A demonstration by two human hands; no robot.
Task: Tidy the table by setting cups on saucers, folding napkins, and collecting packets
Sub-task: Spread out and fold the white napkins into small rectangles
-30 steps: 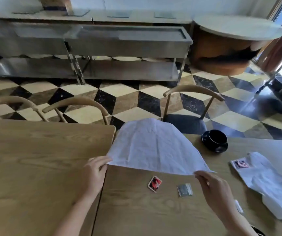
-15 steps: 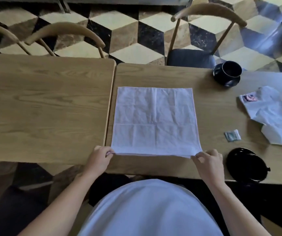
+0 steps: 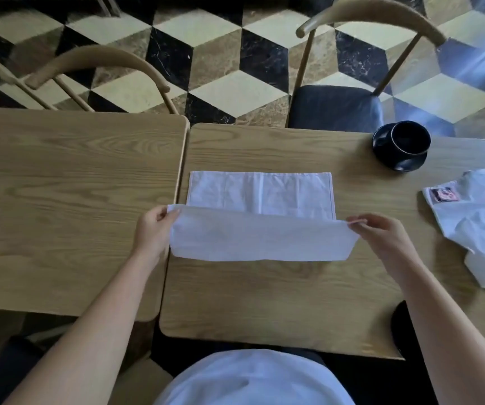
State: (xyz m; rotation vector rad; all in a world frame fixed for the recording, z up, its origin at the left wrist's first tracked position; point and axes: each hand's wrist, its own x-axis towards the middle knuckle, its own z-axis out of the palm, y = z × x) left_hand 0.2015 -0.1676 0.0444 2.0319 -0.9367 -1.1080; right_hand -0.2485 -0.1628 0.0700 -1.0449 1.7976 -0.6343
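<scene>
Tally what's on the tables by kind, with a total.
White napkins: 2, the one being folded and a crumpled one at the right.
Black cups: 1.
Black saucers: 1, under that cup.
Packets: 1, lying on the crumpled napkin.
Total: 5. A dark item behind the right forearm is too hidden to classify.

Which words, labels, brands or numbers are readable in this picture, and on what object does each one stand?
No text can be read.
packet on the crumpled napkin: red and dark print, too blurred to read.
cup, flat napkin, table: no writing visible.
</scene>
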